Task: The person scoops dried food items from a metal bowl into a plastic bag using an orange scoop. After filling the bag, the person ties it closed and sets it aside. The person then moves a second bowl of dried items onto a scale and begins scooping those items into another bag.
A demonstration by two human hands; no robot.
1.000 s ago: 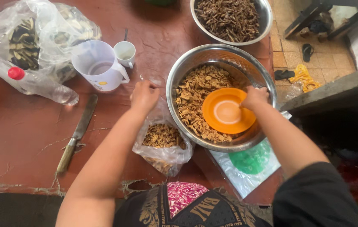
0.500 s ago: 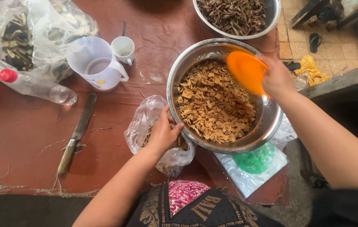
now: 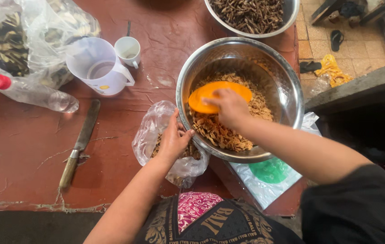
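Two hands work at the bench (image 3: 30, 149) — the right hand (image 3: 231, 108) grips an orange scoop (image 3: 210, 96), stiff and light, inside the steel bowl (image 3: 287, 90) of dried brown flakes (image 3: 222, 131); the left hand (image 3: 173, 140) pinches the floppy clear bag (image 3: 149, 131) at its rim — likely the best hold.

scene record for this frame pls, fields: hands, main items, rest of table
left hand: holds open the clear plastic bag, part-filled with brown dried pieces
right hand: grips orange scoop in the steel bowl of dried pieces
surface: red table
nearby: knife, plastic jug, white cup, bottle, second bowl
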